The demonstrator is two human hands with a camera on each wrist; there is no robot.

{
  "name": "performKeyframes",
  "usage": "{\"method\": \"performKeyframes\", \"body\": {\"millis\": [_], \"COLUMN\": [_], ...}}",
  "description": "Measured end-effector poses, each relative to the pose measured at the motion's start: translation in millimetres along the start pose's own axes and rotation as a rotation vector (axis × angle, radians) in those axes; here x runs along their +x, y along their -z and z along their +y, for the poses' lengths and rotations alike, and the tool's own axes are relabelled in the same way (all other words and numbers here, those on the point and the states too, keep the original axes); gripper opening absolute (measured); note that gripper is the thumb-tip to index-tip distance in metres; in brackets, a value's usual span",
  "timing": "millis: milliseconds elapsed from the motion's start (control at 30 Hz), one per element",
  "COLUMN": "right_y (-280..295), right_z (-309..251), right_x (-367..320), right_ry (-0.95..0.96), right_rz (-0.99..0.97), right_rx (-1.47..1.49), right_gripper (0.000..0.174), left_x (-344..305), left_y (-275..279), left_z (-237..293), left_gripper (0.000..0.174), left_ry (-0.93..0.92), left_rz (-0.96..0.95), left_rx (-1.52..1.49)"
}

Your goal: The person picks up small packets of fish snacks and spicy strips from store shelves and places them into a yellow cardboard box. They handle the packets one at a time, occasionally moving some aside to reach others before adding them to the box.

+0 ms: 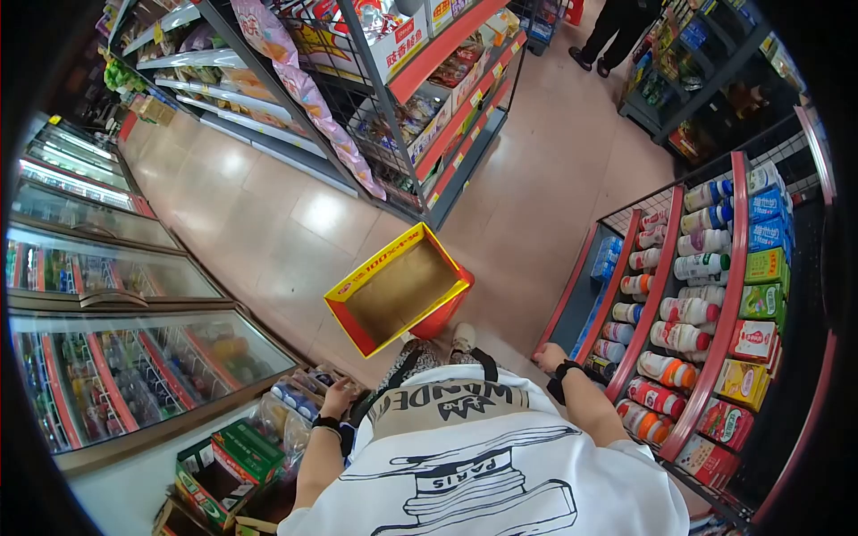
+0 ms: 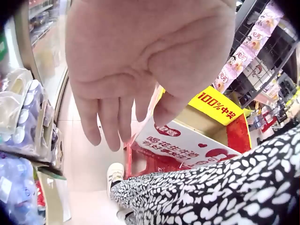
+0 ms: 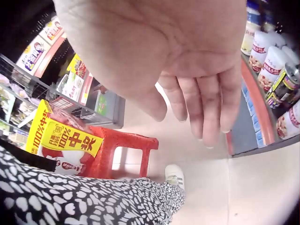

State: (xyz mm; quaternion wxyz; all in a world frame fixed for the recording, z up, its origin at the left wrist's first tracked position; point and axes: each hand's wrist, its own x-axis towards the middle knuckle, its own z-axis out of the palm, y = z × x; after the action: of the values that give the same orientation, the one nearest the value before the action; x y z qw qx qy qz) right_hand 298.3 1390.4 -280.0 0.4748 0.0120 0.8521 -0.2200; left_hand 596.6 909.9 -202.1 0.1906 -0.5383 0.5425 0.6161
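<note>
Hard to read:
- Both wrist views are half filled by a palm. The head view has dark fisheye edges, and the person's torso covers the bottom centre.
- Stool (image 1: pixel 440 318): almost all of it sits under the box in the head view, with only a red edge showing. The right wrist view shows its top and two legs.
- Box (image 1: pixel 398 288): whole in the head view. In the wrist views it is cut off by the patterned trouser leg, and its print is only partly legible.
- Left hand (image 1: pixel 338 390): only the back is seen from the head, so the fingers are unclear there. The left wrist view shows the fingers hanging loose and straight, nothing in them.
- Right hand (image 1: pixel 547 357): small and looks bunched from the head. The right wrist view shows relaxed, slightly bent fingers and an empty palm.
- Second person (image 1: pixel 615 31) up the aisle: legs only.

Box: on the stool, mid-aisle, just ahead of the shoe (image 1: pixel 462 338). The open side faces up and the inside is bare cardboard. The long axis runs lower-left to upper-right in the head view, and the yellow flap is on the far-left long side.

Left hand hangs just beside the wrapped packs (image 1: pixel 293 399) next to the freezer (image 1: pixel 134 375); I can't tell whether it touches them. Right hand is near the shelf end, close to the bottles (image 1: pixel 688 313), which stand upright in rows.
</note>
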Motion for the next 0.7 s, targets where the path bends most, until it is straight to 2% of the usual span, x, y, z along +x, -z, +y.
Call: {"method": "performKeyframes", "body": {"millis": [100,167,267,433,467,500,600,667,700], "right_y": [5,6,13,7,5,5,12,24,32], "right_z": [-27,-41,-72,-83,-84,-84,-87,-91,-97], "right_x": [-3,-5,-23,-24,-25,-24,-16,-6,0], "right_ry": [0.061,0.044,-0.036,-0.054,-0.049,-0.048,-0.022,0.027,0.039], "right_rz": [0.026,0.036,0.001,-0.005,-0.013,-0.022,-0.066,-0.048,-0.059], "right_rx": [-0.005,-0.052,-0.001,0.035,0.017,0.009,-0.045,-0.214,-0.228], "right_gripper": [0.018,0.029,0.027,0.025,0.025,0.025,0.023,0.023,0.023], "left_x": [11,-12,7,19,32,32,34,38,30], "left_y": [-5,-13,-1,9,18,19,20,16,11], "left_z": [-15,13,-4,16,9,11,30,30,37], "left_gripper": [0.045,0.045,0.046,0.048,0.047,0.047,0.048,0.048,0.048], "left_ry": [-0.018,0.005,0.016,-0.009,0.076,0.084,0.024,-0.155,-0.150], "left_rz": [-0.002,0.005,-0.037,-0.010,-0.037,-0.032,0.025,0.041,0.056], "left_rx": [0.013,0.159,0.084,0.191,0.045,0.037,-0.002,-0.102,-0.116]}}
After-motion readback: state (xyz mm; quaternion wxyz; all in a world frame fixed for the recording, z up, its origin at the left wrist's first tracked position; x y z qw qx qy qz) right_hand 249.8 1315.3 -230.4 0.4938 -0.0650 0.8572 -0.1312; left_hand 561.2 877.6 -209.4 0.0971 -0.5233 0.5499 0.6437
